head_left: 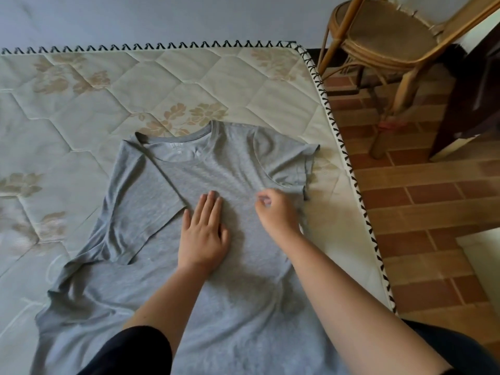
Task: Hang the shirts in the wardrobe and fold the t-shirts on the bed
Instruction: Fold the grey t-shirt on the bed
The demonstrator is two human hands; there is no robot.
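While the left hand (203, 234) presses flat on the grey t-shirt (238, 163), right hand (276, 212) curled, seemingly pinching its fabric

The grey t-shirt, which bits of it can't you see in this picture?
- Bottom hem of the grey t-shirt: head view, cut off by the lower edge.
- Print on the collar label: head view, too small to read.
- Cloth under the left hand: head view, hidden by the flat palm.
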